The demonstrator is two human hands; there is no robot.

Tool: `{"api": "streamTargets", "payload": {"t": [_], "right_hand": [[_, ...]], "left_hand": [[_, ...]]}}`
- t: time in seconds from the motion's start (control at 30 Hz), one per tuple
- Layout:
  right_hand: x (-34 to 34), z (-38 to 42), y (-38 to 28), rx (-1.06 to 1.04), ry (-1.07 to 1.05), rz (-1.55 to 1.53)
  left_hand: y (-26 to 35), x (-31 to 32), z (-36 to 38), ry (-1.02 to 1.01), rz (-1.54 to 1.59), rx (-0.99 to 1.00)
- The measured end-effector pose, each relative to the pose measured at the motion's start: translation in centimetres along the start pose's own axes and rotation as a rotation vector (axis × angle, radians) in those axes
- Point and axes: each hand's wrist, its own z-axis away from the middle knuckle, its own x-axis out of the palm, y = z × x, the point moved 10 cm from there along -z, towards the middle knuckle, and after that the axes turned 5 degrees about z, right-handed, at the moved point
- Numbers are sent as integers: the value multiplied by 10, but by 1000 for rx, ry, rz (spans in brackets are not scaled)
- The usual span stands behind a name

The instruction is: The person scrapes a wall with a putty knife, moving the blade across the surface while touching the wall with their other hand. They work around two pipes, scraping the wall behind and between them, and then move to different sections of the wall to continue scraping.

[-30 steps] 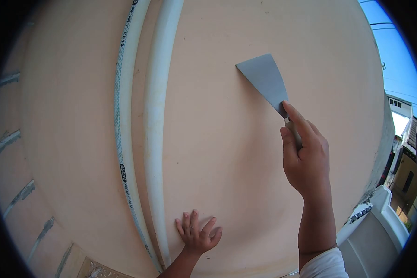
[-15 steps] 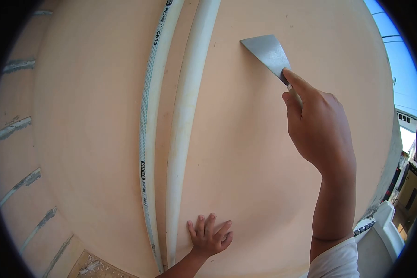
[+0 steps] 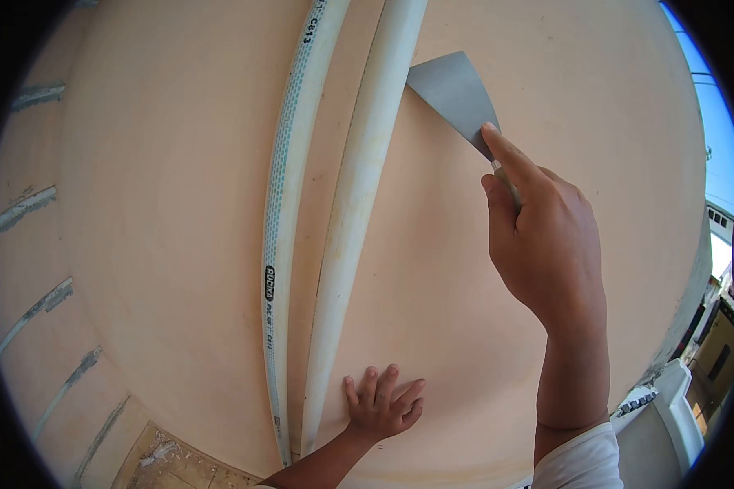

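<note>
My right hand [image 3: 546, 224] is closed round the handle of a putty knife [image 3: 458, 96], its index finger stretched along the base of the wide metal blade. The blade's left corner is right at the edge of the plain white pipe [image 3: 357, 196]. Lower down, my left hand [image 3: 383, 407] lies with fingers spread on the peach-coloured wall [image 3: 457, 285], just right of that pipe. A second pipe [image 3: 284, 187], with printed lettering and a blue-green pattern, runs alongside it on the left.
Several grey-white strips [image 3: 45, 306] cross the wall's left part. At lower left, white scraps lie on a tan floor [image 3: 183, 460]. Past the wall's right edge stand a white plastic-looking object [image 3: 669, 407] and buildings under blue sky with wires.
My right hand has moved the putty knife left, bringing its blade corner to the white pipe. The view has shifted slightly, and my left hand stays spread on the wall.
</note>
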Motion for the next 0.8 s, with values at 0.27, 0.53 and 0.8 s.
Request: {"api": "streamTargets", "payload": {"t": [0.27,0.53,0.8], "right_hand": [[17,40,-6,-26,22,-48],[46,142,15,11,-89,-288],[74,151,-17,-82,-165,-296]], "left_hand": [[-1,-2,6,9,5,-30],[4,-1,15,26,-22,-13],[2,0,23,-8,-45,-63]]}}
